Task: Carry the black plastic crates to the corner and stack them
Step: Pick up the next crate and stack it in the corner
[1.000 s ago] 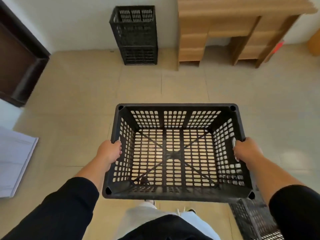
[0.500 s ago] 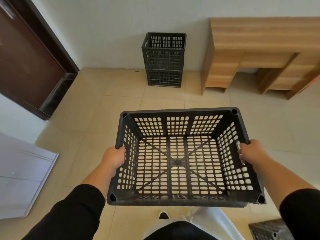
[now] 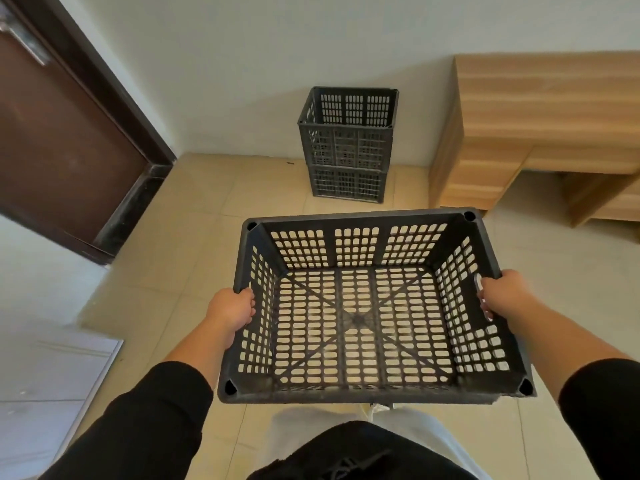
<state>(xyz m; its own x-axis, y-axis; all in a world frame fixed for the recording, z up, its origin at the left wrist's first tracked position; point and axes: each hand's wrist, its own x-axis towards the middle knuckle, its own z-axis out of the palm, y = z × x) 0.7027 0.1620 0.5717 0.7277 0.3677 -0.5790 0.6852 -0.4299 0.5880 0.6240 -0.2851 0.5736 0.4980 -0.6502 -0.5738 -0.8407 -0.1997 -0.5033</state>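
A: Where is the black crate [image 3: 374,306]?
B: In the air, open side up, above the tiled floor [image 3: 194,237]. The left hand [image 3: 230,310] and right hand [image 3: 505,294] clamp its side rims.
A: And the others?
B: Stacked crates [image 3: 346,143] stand against the far wall.

No legible text, label, brand, number or sign appears anywhere in view. The black crate [image 3: 374,306] held at its two short sides carries no readable marking on its rim or perforated walls. The stacked crates [image 3: 347,143] beyond it, against the wall, likewise show no lettering.
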